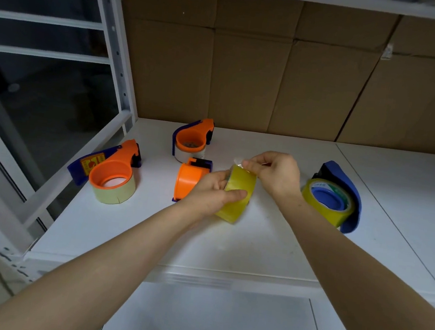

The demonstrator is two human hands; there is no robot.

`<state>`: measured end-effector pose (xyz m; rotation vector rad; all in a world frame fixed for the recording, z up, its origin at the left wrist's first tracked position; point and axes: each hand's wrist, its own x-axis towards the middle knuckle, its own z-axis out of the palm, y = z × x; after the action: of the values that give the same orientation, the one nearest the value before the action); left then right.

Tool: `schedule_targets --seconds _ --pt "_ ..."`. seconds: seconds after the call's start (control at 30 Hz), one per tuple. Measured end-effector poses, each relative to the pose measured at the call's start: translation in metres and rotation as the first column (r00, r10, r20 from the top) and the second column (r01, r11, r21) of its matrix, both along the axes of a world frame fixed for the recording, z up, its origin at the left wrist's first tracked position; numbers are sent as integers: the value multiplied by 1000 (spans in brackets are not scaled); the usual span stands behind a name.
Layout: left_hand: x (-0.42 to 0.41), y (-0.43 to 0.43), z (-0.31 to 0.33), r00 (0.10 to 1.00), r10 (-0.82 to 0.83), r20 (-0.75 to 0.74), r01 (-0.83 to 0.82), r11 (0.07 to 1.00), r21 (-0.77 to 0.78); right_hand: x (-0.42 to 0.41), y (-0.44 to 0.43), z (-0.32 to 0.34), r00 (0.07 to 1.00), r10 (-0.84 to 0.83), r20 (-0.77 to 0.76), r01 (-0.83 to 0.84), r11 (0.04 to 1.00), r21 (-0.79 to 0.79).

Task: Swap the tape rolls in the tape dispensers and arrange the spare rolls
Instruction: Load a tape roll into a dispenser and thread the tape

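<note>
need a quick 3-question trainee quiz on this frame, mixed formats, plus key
1. True or false: the left hand grips the yellow tape roll.
2. What does the right hand pinch? A) the free tape end of that roll B) a dispenser blade C) nothing
3. Fill in: the loaded roll in the blue dispenser is ____ in colour.

Key: 1 true; 2 A; 3 yellow.
</note>
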<state>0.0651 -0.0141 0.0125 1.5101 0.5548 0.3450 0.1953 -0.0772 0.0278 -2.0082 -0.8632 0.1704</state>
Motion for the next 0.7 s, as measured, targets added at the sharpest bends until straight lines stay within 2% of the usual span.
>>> schedule_targets --seconds 0.2,0.3,0.4,0.5,0.53,0.6,0.63,0.7 --pt "3 -4 -6 999 35 30 -37 997 67 -4 -4 -5 993 -98 -73 105 989 103" --pt "3 -8 -13 997 31 70 -38 994 106 -2 -3 -8 963 -80 -256 123 980 158" --pt "1 -12 -16 995 27 93 -38 992 118 -9 -3 -11 865 -54 -498 154 975 162" --pt "-1 -11 -21 998 -6 55 -4 984 180 -15 -7 -4 653 -3 -757 178 973 150" --pt "-2 -11 -22 999 -23 24 16 970 241 -15 -9 -2 597 22 -802 174 972 155" --pt "-4 -9 -22 999 -28 -43 44 895 443 -11 -11 0 567 50 -822 142 977 157" --pt "-6 -6 -21 999 23 -39 2 850 526 -10 -12 -2 566 50 -823 140 978 156" --pt "-15 2 -13 969 226 104 -244 778 579 -8 -14 -7 542 48 -839 174 970 168"
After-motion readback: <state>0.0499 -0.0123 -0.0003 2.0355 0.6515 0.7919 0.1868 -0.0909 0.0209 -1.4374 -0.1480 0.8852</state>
